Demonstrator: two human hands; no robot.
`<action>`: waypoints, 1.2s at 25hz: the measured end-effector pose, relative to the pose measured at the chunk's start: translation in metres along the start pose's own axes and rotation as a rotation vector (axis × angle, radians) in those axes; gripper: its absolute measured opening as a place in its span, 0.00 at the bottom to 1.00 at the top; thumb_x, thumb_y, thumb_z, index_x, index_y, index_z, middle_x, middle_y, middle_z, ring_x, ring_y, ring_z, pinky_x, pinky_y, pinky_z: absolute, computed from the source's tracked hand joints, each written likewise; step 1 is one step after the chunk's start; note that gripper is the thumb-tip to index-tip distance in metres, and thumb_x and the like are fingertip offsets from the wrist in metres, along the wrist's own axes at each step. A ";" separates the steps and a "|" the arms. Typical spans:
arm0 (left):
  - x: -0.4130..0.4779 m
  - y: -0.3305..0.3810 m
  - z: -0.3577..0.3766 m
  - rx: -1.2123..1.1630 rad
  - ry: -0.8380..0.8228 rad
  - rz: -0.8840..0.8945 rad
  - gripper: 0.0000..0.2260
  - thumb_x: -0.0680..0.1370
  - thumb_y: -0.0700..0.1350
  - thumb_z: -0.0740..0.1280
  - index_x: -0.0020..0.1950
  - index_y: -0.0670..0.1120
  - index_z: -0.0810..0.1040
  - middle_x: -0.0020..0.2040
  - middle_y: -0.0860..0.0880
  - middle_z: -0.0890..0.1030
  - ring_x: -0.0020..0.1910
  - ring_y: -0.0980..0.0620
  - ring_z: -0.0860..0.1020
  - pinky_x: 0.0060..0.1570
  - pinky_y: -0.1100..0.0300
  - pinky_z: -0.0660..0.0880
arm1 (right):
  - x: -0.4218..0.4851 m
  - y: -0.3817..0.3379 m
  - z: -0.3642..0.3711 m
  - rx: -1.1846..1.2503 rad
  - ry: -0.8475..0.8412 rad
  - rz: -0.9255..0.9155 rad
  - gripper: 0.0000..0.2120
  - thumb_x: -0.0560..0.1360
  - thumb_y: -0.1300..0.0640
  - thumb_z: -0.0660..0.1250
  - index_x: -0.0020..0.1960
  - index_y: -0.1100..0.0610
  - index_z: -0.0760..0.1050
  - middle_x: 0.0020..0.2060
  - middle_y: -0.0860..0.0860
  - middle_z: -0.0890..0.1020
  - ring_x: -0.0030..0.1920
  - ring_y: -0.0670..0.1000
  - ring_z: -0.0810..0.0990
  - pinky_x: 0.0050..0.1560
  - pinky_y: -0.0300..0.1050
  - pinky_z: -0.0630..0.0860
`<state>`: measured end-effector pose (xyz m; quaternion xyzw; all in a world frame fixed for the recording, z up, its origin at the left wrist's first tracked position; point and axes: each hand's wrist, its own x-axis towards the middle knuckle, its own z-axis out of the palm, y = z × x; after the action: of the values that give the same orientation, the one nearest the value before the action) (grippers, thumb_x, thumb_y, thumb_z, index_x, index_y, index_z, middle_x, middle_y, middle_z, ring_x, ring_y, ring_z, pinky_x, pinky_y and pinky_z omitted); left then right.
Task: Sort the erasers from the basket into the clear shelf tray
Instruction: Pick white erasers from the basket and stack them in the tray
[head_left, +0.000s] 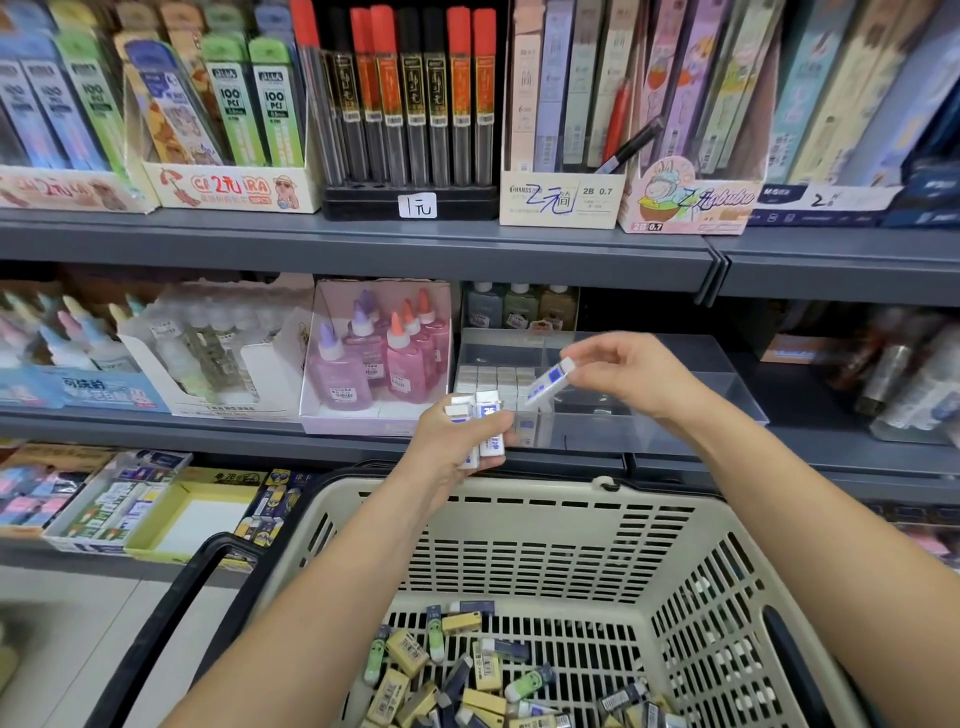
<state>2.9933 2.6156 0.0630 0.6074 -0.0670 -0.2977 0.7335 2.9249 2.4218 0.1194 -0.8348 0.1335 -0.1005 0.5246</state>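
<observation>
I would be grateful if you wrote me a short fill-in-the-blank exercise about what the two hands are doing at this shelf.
1. The right hand pinches a single ____ by the clear tray.
2. The left hand grips several erasers with sleeves that are white and ____.
3. Loose erasers not yet sorted lie in the beige ____.
Missing words: eraser; blue; basket.

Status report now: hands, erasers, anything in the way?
Left hand grips white erasers. Right hand pinches one eraser by clear tray. Path to tray open.
</observation>
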 end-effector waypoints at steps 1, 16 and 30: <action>-0.001 0.000 -0.002 -0.007 0.016 0.001 0.13 0.70 0.39 0.74 0.51 0.45 0.76 0.42 0.47 0.85 0.40 0.51 0.84 0.32 0.61 0.78 | 0.005 0.000 -0.002 -0.025 0.076 -0.016 0.07 0.72 0.62 0.70 0.44 0.50 0.78 0.43 0.50 0.83 0.40 0.43 0.79 0.42 0.35 0.75; -0.015 -0.008 -0.011 -0.025 -0.024 -0.011 0.08 0.77 0.33 0.62 0.49 0.44 0.76 0.39 0.47 0.85 0.40 0.52 0.84 0.37 0.59 0.81 | 0.037 0.027 0.033 -0.641 0.005 -0.031 0.13 0.75 0.56 0.66 0.60 0.53 0.78 0.57 0.52 0.80 0.55 0.51 0.78 0.56 0.43 0.73; -0.006 0.000 0.011 0.024 -0.047 -0.024 0.05 0.75 0.35 0.68 0.48 0.43 0.79 0.39 0.47 0.84 0.37 0.54 0.82 0.36 0.60 0.80 | -0.006 -0.009 0.026 -0.182 -0.310 -0.040 0.14 0.73 0.63 0.69 0.58 0.56 0.77 0.43 0.51 0.81 0.40 0.44 0.80 0.48 0.38 0.77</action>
<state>2.9832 2.6092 0.0674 0.6097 -0.0804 -0.3196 0.7208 2.9284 2.4500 0.1165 -0.8867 0.0432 0.0314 0.4592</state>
